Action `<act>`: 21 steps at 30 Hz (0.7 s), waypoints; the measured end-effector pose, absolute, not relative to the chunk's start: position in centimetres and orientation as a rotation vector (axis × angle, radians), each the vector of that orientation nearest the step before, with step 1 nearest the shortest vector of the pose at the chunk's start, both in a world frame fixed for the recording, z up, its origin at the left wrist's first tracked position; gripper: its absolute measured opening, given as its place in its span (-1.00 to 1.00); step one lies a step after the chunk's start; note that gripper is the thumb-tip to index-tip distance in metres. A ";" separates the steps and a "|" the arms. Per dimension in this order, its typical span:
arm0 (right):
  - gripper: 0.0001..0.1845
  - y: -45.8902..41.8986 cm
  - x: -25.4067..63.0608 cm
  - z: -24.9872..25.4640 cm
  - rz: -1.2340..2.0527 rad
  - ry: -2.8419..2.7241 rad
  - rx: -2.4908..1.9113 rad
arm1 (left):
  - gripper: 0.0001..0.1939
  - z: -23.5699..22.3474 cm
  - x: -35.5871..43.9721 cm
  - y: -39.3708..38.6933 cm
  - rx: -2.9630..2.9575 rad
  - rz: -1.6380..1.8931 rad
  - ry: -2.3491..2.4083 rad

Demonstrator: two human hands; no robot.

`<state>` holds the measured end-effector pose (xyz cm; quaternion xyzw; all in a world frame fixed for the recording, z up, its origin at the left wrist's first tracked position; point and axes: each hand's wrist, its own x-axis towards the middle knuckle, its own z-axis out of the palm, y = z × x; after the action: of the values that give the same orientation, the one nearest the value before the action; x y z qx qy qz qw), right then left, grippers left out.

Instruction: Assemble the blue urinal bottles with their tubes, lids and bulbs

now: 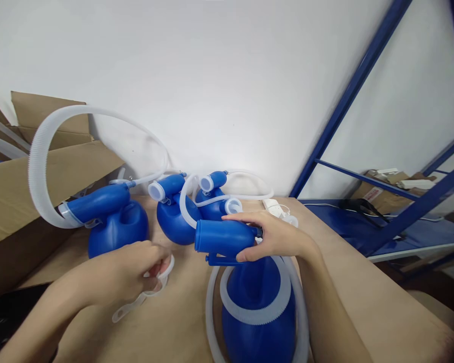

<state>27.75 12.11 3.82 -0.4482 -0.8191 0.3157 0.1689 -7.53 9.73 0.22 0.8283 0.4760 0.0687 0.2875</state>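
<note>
My left hand (146,269) pinches a translucent white ring-shaped cap (166,272) whose flat strap hangs toward the tabletop. Around a blue plastic cylinder (223,237) closes my right hand (272,234), gripping it near its narrow end. The cylinder lies sideways with its wide end facing left, a blue handle bar beneath it. Just below stands a large blue bottle (261,322), wrapped by a white corrugated hose (255,316). Where the cylinder's narrow end joins the hose is partly hidden by my fingers.
Similar blue bottles with cylinders and hoses stand behind: one at left (117,229), one in the middle (176,219), one further back (212,201). An open cardboard box (53,176) occupies the left. A white power strip (274,207) lies near the wall. Blue shelving (348,101) rises at right.
</note>
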 end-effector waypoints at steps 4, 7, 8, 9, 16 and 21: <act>0.00 12.0 27.2 3.7 0.866 -2.322 -1.314 | -0.86 -3.1 -7.8 11.9 2.123 -0.064 1.375; 0.01 11.7 26.6 4.0 0.861 -2.273 -1.309 | -0.88 -3.2 -7.5 12.2 2.136 -0.004 1.415; 0.02 11.6 26.4 4.2 0.856 -2.257 -1.294 | -0.86 -2.7 -7.5 11.9 2.155 0.032 1.417; 0.02 11.5 26.2 4.3 0.849 -2.249 -1.276 | -0.78 -2.0 -7.5 11.6 2.174 0.085 1.410; 0.01 10.6 23.4 4.4 0.752 -2.260 -1.034 | 0.09 3.0 -6.2 8.4 1.882 0.735 1.187; -0.29 9.1 21.9 4.5 0.693 -2.139 -0.894 | -0.35 3.8 -6.2 8.3 2.040 1.074 1.249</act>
<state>21.93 9.06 4.49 -0.3457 -0.8270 0.2678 0.3533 -6.23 8.28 3.82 0.7519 0.4603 0.3959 0.2568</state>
